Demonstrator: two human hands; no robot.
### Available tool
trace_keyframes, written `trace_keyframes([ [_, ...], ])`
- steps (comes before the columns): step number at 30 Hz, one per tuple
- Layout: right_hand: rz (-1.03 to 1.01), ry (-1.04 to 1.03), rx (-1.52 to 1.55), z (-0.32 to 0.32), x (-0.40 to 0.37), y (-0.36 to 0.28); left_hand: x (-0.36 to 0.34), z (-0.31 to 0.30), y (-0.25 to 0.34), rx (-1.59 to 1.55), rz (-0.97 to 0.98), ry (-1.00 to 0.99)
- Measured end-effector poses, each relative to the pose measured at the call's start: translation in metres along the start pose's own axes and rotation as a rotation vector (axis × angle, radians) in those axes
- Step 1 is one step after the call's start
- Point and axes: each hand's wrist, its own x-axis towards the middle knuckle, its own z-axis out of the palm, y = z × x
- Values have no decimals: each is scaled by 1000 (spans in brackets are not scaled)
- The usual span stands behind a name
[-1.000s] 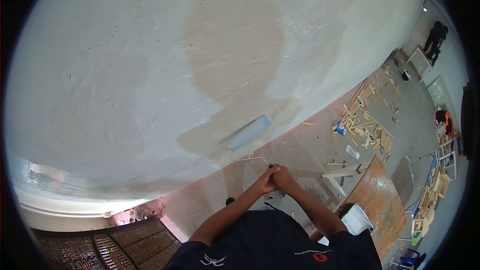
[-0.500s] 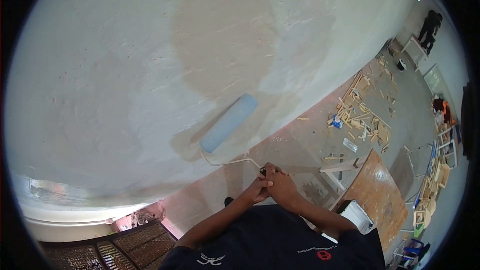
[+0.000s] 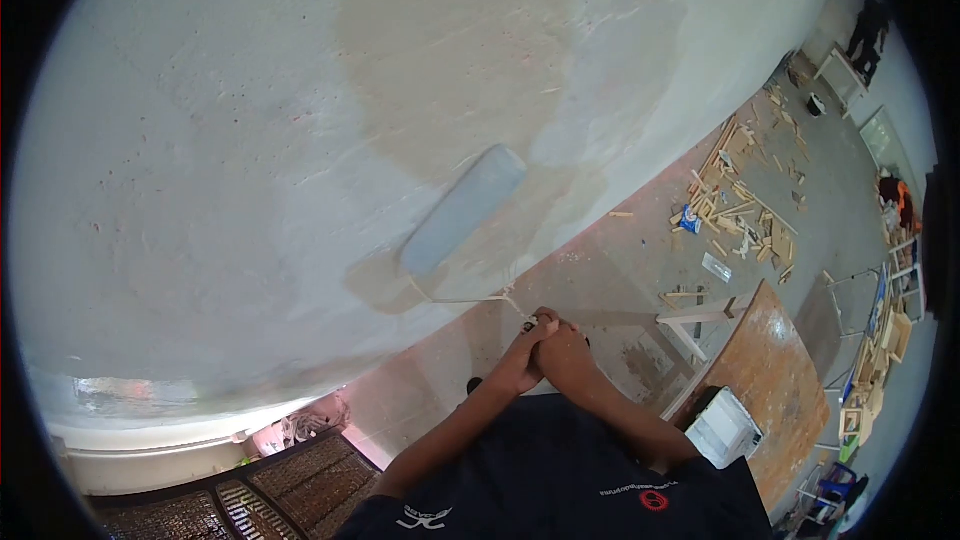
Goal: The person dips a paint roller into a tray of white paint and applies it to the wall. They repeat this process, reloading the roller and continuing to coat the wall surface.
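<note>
Both hands are wrapped round the handle of a paint roller (image 3: 465, 210), in front of my body. My left hand (image 3: 522, 355) is closed on the handle, and my right hand (image 3: 562, 348) is clasped over and against it. Most of the handle is hidden by the fingers. From the hands a bent wire frame runs left to the light blue-grey roller sleeve, which lies tilted against the wall (image 3: 250, 140). A large darker, beige patch shows on the wall above the sleeve, and a smaller one below it.
To my right stands a worn wooden table (image 3: 785, 380) with a white paint tray (image 3: 722, 430) on it. Wood scraps (image 3: 740, 205) litter the floor. A dark rattan-like piece of furniture (image 3: 240, 490) is at lower left. Another person (image 3: 868, 38) is far off at upper right.
The roller sleeve has moved slightly up the wall, and its surface looks smeared by motion. Both hands have shifted a little up and right, still clasped on the handle. The view has shifted slightly.
</note>
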Motion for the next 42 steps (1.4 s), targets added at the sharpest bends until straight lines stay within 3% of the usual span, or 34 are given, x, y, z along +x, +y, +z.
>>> trace_keyframes([
  [6, 85, -283, -114, 74, 3, 75, 65, -59, -25, -66, -142, 197],
  [12, 220, -140, -85, 126, 11, 139, 141, -109, -53, -52, -236, 400],
  [20, 410, -326, 97, 198, 37, 193, 212, -205, -70, -107, -341, 476],
  [23, 294, -374, 33, 203, 30, 205, 215, -208, -75, -72, -320, 508],
  [35, 23, -207, 56, -7, 12, 102, 98, 30, -43, -18, 32, 380],
  [42, -186, -94, 83, -83, 17, 69, 72, 85, -32, 58, 226, 270],
])
